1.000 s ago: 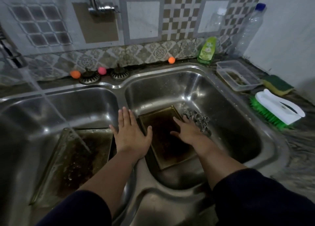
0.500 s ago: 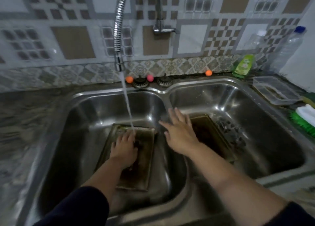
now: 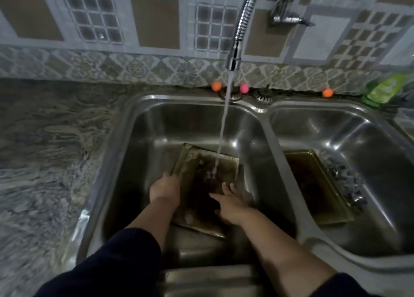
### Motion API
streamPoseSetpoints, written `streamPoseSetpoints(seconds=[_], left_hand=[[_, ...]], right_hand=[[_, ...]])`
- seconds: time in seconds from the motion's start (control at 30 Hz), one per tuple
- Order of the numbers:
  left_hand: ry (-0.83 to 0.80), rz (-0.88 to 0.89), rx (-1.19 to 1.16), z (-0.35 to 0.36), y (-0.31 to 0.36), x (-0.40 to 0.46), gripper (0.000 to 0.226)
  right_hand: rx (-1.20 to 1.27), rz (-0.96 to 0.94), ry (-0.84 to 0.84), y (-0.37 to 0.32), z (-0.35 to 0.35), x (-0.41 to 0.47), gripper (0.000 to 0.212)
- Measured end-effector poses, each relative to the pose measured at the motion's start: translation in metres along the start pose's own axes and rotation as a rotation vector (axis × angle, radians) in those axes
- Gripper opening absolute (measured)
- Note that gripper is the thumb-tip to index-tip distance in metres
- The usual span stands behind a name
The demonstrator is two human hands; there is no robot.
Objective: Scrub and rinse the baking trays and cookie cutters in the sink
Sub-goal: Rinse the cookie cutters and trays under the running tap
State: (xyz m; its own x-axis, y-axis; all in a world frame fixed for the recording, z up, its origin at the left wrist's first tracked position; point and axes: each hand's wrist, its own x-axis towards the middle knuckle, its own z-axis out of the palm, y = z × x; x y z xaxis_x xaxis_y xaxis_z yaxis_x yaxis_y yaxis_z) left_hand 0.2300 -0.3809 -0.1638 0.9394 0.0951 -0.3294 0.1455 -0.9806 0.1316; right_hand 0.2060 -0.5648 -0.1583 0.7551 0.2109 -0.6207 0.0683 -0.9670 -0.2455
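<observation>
Looking down at the double stainless steel sink (image 3: pixel 125 144), you've got both hands in the left basin, on the grimy rectangular glass baking tray (image 3: pixel 192 160) that sits lower centre of the frame. Your left hand (image 3: pixel 165 190) is at the tray's left long edge, fingers curled over the rim so it looks like you're gripping it; the fingertips themselves are hidden behind the edge. Your right hand (image 3: pixel 230 203) lies flat on the dark, dirty inside of the tray near its right side, fingers straight and spread a bit, pointing toward the top of the frame.

Water is running from the flexible chrome tap spout (image 3: pixel 239 27) at top centre, and the stream (image 3: pixel 223 126) lands on the tray just above your right fingertips, between the two hands.

Over in the right basin, at the right of the frame, there's a second brown-stained glass baking tray (image 3: pixel 318 184) lying on the bottom, and just to its right a heap of metal cookie cutters (image 3: pixel 345 180), too blurry to count.

Along the back ledge of the sink you have two small orange balls (image 3: pixel 216 86) and a pink ball (image 3: pixel 244 88), plus two round metal drain strainers (image 3: pixel 264 96). A green dish soap pouch (image 3: pixel 384 90) sits at the far right against the patterned tile wall (image 3: pixel 154 23). Grey marbled countertop (image 3: pixel 44 151) fills the left.
</observation>
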Motion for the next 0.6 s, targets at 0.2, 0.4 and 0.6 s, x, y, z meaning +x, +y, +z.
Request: streamPoseSetpoints(seconds=[0.2, 0.4, 0.6], left_hand=[[-0.093, -0.065, -0.199, -0.004, 0.003, 0.006, 0.037], [-0.083, -0.014, -0.631, -0.025, 0.011, -0.01, 0.039], [0.049, 0.195, -0.801, -0.055, 0.035, -0.034, 0.04]], right_hand=[[0.046, 0.001, 0.045, 0.009, 0.004, 0.011, 0.058], [0.457, 0.008, 0.084, 0.006, -0.01, 0.006, 0.052], [0.842, 0.0, 0.255, -0.018, -0.064, -0.006, 0.048]])
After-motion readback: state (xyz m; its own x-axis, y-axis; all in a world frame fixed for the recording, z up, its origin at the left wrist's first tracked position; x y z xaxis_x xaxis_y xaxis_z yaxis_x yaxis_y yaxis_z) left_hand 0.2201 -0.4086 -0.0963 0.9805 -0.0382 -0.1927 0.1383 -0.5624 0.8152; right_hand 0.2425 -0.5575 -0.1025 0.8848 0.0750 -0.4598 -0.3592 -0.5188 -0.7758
